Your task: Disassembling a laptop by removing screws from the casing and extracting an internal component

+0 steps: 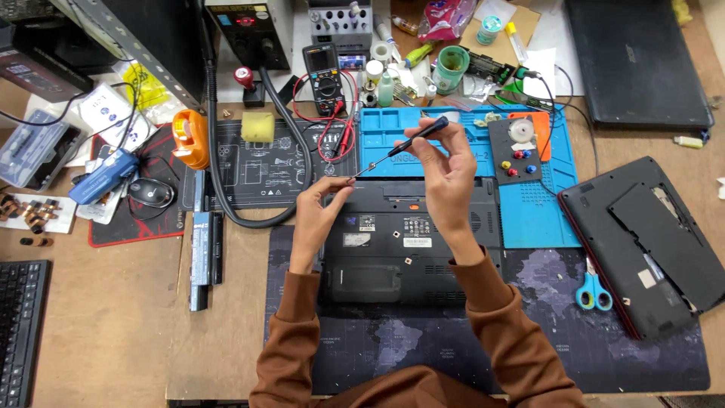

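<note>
The right hand is raised above the upturned black laptop and grips a slim black-handled precision screwdriver near the top of its handle, shaft slanting down and to the left. The left hand meets it there, thumb and forefinger pinched at the tip of the shaft. Whether something as small as a screw sits between those fingertips cannot be told; it is too small to see. Both hands are closed, one around the tool, the other at its tip.

The laptop lies directly beneath both hands, its underside up, on a dark map-printed mat on the worktop. Judging by this, the step in hand is work at the driver's tip between screws, either taking something off it or seating something on it. The next move would call for steady fingertips, then bringing the tip down squarely onto a screw hole in the base below.

Beyond the right hand lies a blue silicone repair mat with small parts. To the right of that hand rest blue-handled scissors and a second black laptop base.
</note>
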